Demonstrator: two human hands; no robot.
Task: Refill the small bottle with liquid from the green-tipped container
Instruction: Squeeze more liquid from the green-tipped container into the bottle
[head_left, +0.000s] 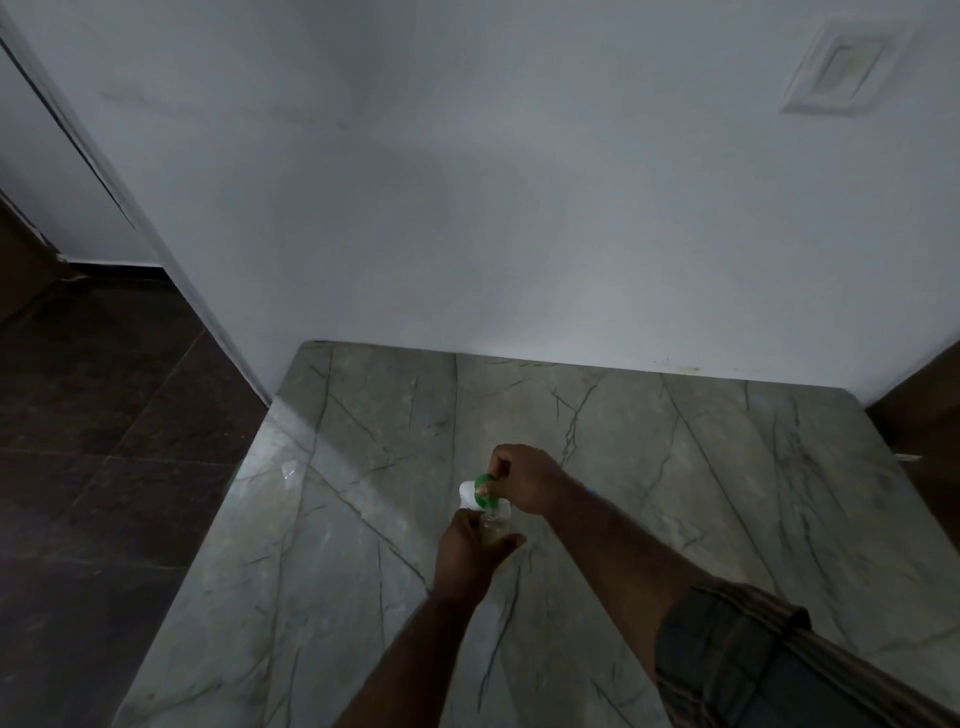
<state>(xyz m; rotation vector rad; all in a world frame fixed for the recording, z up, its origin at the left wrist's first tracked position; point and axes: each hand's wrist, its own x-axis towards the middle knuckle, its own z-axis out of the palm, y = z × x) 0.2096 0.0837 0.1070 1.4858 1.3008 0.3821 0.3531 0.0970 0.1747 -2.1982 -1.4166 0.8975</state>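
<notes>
Lower centre, your left hand (470, 551) wraps the small bottle (496, 523), mostly hidden by fingers; your right hand (524, 480) grips the green-tipped container (474, 493) just above it, over the marble counter (363, 415); their contact unclear

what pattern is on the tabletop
The tabletop is pale grey-green marble with thin dark veins; head view.

Marble top (363, 415), grey-green w/ dark veins.
</notes>
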